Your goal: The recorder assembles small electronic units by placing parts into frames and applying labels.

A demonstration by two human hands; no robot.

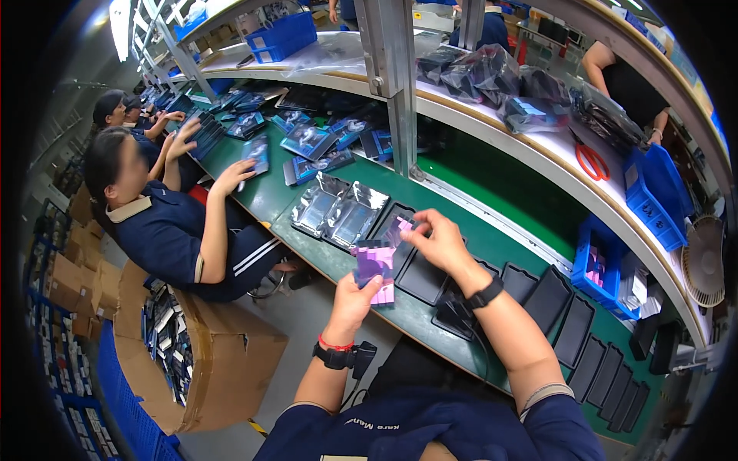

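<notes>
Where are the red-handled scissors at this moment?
The red-handled scissors lie at the upper right of the head view, on the raised white shelf, between plastic-bagged goods on their left and a blue bin on their right.

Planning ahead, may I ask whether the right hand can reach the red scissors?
Probably yes, stretching: the red scissors lie uncovered on the shelf, though the right hand holds a pink piece.

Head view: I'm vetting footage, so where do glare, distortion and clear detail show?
In the head view, glare streaks the shiny trays, and the upper-left light looks blown out; same view, the shelf bows strongly, while the pink-and-purple pieces in the left hand look fairly clear.
</notes>
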